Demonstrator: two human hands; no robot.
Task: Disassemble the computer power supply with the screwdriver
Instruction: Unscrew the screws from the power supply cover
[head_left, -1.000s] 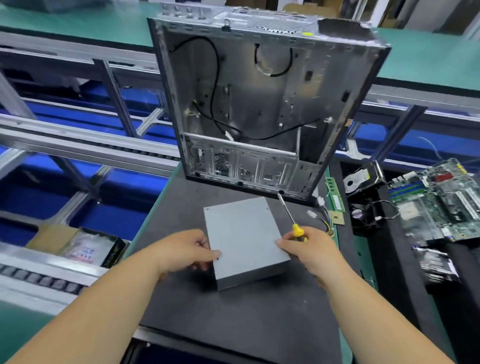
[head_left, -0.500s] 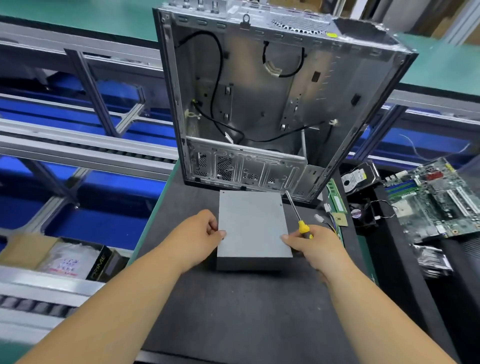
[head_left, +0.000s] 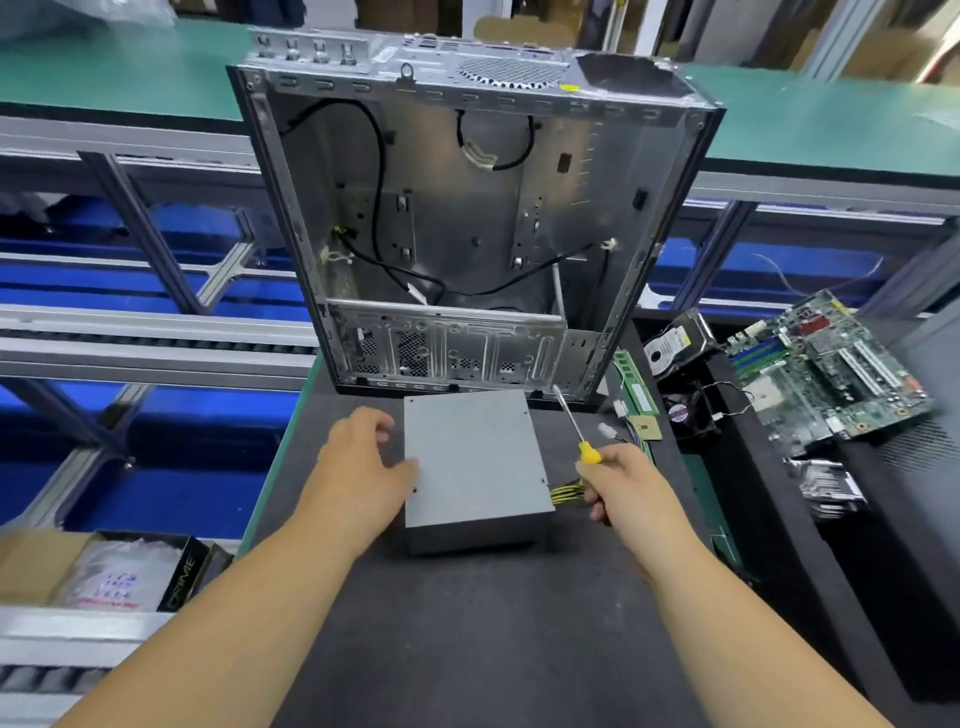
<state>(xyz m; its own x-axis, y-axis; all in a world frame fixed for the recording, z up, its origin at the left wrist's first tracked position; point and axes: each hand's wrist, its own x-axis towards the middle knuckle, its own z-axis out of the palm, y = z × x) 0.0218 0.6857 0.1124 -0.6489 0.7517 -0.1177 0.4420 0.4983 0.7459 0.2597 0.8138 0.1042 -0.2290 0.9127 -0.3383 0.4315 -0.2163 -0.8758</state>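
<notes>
Power supply (head_left: 472, 457) steadied on desk (head_left: 467, 623) by left hand (head_left: 363, 467), fingers relaxed; screwdriver (head_left: 576, 426) gripped by right hand (head_left: 623, 488).

We had one view only, a wide-angle head camera that looked forward and steeply down over both forearms at the dark work mat (head_left: 467, 639), close in. The open computer case (head_left: 467, 208) stood straight ahead at mid-frame, with conveyor rails (head_left: 145, 338) bent by the lens at left. No second view, so no overlap.
</notes>
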